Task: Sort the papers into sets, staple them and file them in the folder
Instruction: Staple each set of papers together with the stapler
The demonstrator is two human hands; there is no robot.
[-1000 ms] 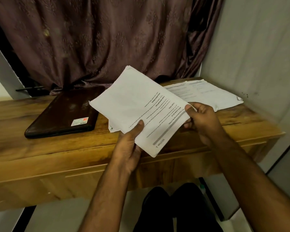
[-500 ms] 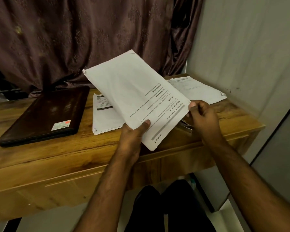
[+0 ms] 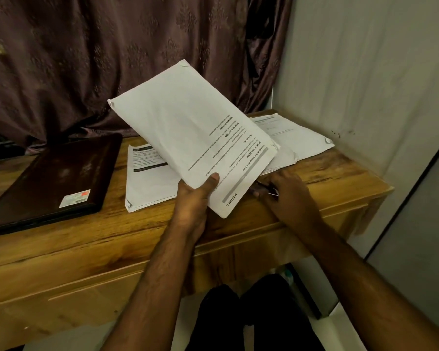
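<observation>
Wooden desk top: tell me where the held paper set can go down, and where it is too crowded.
Bare wood runs along the front edge of the wooden desk, below the dark brown folder and the white stack with the black header. A narrow strip also separates those two. The right end is crowded: overlapping white sheets and the right hand resting there.

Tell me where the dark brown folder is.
In the head view, the closed dark brown leather folder lies flat on the left of the wooden table, beside a white paper stack.
</observation>
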